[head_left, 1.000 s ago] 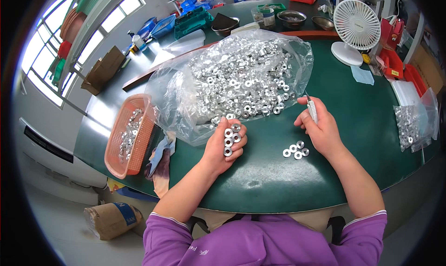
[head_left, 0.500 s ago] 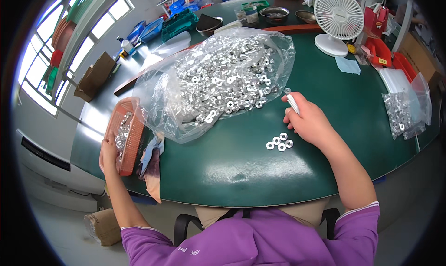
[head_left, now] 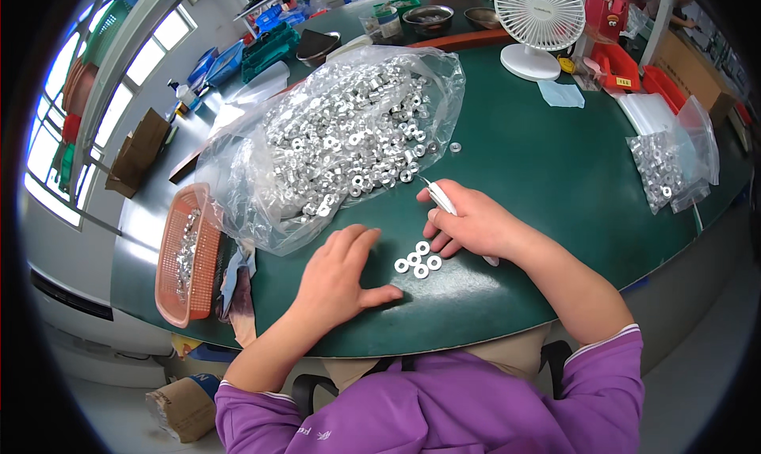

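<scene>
My left hand [head_left: 337, 278] hovers over the green table, empty, its fingers and thumb spread apart, just left of a small cluster of silver metal rings [head_left: 414, 259]. My right hand [head_left: 476, 220] grips a slim white-handled pick [head_left: 441, 197] with a thin metal tip pointing up toward the plastic bag. The right fingers are close beside the ring cluster. Beyond them lies a big clear plastic bag [head_left: 277, 230], opened out and heaped with silver metal rings [head_left: 341, 137]. One loose ring [head_left: 455, 147] rests on the table at the bag's right edge.
At the left edge stands a pink plastic basket [head_left: 212, 268] with metal parts inside, a cloth [head_left: 238, 288] beside it. A white fan [head_left: 531, 62] and red trays [head_left: 614, 66] stand far right. A smaller bag of rings [head_left: 656, 169] lies at the right.
My left hand has let go of the pink basket and come right, near the ring cluster. My right hand, still holding the pick, has moved away from the loose ring toward me.
</scene>
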The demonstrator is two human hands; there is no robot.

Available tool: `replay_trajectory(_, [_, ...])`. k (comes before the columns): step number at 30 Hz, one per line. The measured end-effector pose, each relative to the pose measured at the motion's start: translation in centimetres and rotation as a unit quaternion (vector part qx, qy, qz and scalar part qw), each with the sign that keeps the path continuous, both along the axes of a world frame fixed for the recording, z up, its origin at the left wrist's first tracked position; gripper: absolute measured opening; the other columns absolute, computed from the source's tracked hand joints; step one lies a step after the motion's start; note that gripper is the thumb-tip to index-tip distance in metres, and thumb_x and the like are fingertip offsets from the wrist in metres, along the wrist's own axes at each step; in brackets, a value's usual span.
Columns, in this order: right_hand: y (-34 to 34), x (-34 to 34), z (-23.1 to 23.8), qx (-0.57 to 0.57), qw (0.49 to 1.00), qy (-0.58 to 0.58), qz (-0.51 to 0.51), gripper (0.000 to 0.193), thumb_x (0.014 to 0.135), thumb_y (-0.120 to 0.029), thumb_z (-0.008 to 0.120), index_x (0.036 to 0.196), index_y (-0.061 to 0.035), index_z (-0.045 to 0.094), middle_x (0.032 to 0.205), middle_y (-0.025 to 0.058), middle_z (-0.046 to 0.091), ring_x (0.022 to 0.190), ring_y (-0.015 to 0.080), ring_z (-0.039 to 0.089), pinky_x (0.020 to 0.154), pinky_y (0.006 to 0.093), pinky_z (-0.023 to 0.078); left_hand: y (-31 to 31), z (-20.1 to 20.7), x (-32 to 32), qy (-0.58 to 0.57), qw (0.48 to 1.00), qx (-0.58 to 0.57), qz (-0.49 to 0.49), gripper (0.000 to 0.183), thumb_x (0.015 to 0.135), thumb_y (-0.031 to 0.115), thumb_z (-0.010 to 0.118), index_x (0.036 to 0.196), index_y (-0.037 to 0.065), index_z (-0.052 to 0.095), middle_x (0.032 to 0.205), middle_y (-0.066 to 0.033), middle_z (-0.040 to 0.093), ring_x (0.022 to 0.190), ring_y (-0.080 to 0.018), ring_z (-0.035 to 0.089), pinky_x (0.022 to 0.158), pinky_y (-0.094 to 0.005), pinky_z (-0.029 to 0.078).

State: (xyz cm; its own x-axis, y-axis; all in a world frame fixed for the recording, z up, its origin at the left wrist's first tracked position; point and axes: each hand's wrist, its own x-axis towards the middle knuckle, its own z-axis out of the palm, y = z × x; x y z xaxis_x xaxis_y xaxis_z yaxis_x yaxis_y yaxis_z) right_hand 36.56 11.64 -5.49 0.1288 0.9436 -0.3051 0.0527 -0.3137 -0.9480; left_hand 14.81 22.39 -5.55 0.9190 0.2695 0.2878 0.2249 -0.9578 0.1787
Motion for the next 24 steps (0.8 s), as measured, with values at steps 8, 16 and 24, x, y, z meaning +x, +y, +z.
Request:
replay_trajectory(8, [0.9, 2.0, -1.2, 0.100, 0.985, -0.017, -0.137, 0.031, 0.094, -0.012, 0.045, 0.124, -0.0040, 0.043, 0.086, 0.0089, 0.058, 0.073, 0.0155, 0.061, 0.061, 0.0294, 0.054, -1.1, -1.8, 6.2, 0.073, 0.981, 0.054, -0.170, 0.051, 0.079, 0.050, 0.062, 0.104, 0.006, 0.055, 0.093, -0.0089, 0.048, 0.084, -0.0232, 0.053, 0.062, -0.0338, 0.049])
replay_trajectory(16, [0.9, 2.0, -1.4, 0.095, 0.986, -0.028, -0.131, 0.030, 0.093, -0.011, 0.045, 0.123, -0.0041, 0.044, 0.086, 0.0086, 0.057, 0.073, 0.0155, 0.061, 0.061, 0.0294, 0.054, -0.3, -2.7, 6.1, -0.001, 0.977, 0.011, -0.214, 0.018, 0.081, 0.021, 0.064, 0.080, 0.007, 0.054, 0.080, -0.0072, 0.051, 0.073, -0.0219, 0.056, 0.053, -0.0330, 0.048])
replay_trajectory(24, [1.1, 1.7, -1.4, 0.084, 0.987, -0.024, -0.135, 0.030, 0.094, -0.012, 0.045, 0.122, -0.0039, 0.044, 0.085, 0.0086, 0.057, 0.071, 0.0152, 0.060, 0.060, 0.0297, 0.052, 2.9, -2.0, 2.1, -0.244, 0.648, -0.721, 0.029, 0.042, 0.099, 0.044, 0.037, 0.080, 0.008, 0.047, 0.074, -0.0064, 0.049, 0.057, -0.0122, 0.046, 0.033, -0.0202, 0.031])
